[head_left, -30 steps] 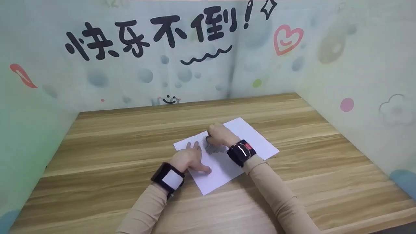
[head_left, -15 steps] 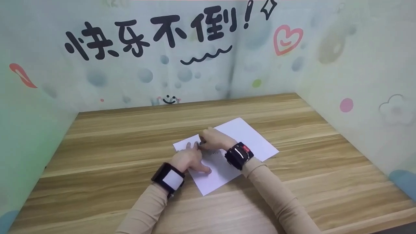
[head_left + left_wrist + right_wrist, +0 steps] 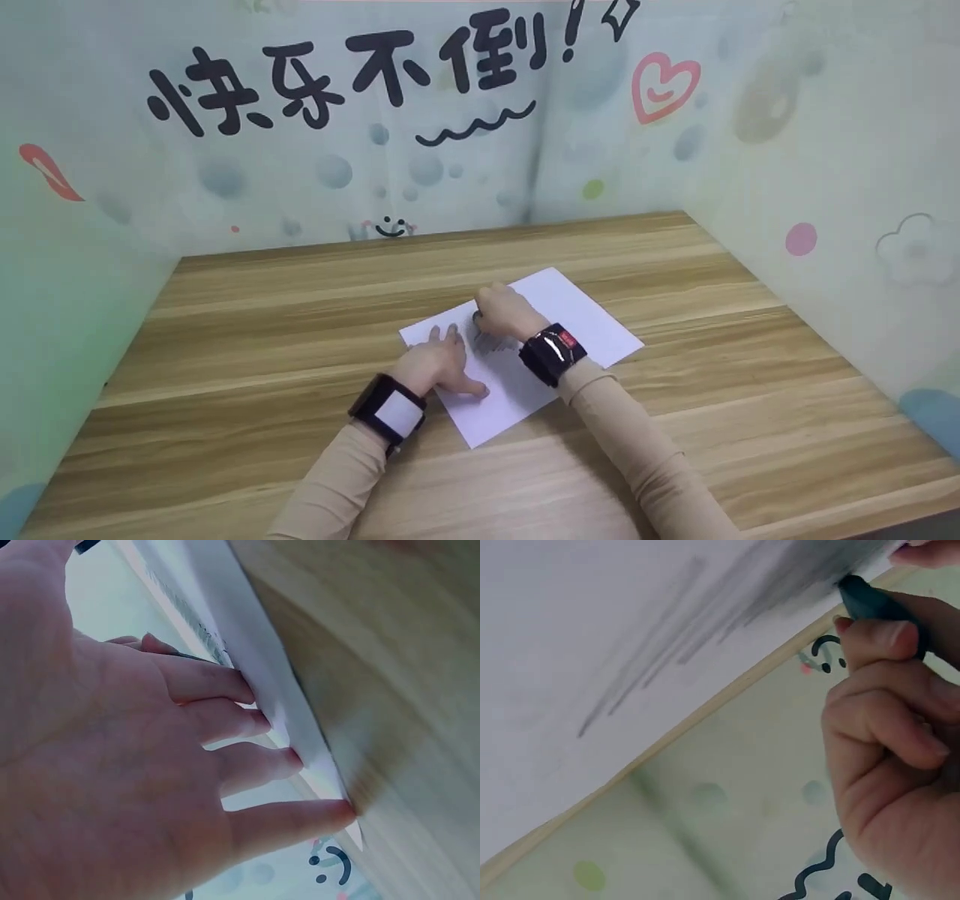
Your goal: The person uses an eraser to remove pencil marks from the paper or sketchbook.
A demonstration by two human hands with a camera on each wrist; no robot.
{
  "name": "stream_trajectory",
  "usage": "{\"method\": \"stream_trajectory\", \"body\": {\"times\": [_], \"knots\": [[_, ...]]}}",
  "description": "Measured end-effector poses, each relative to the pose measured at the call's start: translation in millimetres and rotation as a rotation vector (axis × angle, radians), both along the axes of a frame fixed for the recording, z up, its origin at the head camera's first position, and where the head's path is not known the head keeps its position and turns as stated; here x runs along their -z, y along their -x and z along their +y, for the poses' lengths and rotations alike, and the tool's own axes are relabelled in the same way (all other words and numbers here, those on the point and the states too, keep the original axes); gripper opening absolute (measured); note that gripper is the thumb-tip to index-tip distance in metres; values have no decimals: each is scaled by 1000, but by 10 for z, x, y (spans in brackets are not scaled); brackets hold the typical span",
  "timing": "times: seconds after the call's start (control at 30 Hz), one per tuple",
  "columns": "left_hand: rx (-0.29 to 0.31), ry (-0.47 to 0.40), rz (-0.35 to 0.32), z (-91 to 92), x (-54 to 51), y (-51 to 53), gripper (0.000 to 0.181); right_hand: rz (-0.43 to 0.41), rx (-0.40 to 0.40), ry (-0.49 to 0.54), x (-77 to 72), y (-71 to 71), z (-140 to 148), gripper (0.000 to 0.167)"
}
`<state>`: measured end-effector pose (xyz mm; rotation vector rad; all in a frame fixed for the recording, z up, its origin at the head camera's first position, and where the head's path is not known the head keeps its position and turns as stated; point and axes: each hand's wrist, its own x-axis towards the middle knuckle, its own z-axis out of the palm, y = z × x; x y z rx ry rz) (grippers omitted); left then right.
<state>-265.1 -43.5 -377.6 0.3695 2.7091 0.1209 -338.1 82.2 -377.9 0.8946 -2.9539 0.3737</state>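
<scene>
A white sheet of paper lies at an angle on the wooden table. My left hand rests on its left part, fingers spread; in the left wrist view the fingertips press on the paper near its edge. My right hand pinches a short dark crayon between thumb and fingers, the remaining fingers curled into the palm. The crayon's tip touches the sheet at a patch of grey strokes. In the head view the crayon is mostly hidden behind the right hand.
The wooden table extends around the paper on all sides. Printed fabric walls with drawings and characters stand at the back, left and right. Each wrist carries a black strap; the right strap lies over the paper.
My right hand slid left with the crayon, close to the left fingers, then came back right and slightly away from me. The left hand and paper stayed put.
</scene>
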Motion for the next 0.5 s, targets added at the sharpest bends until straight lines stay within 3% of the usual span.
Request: {"method": "stream_trajectory", "body": {"times": [0.13,0.3,0.5], "knots": [[4,5,-10,4,-1,5,100,-78,-92,16,-10,19,31,9],[-4,7,2,11,-11,15,101,-38,-23,20,-24,50,81,8],[-3,11,1,7,-42,17,101,-60,-91,10,-55,77,99,10]]}}
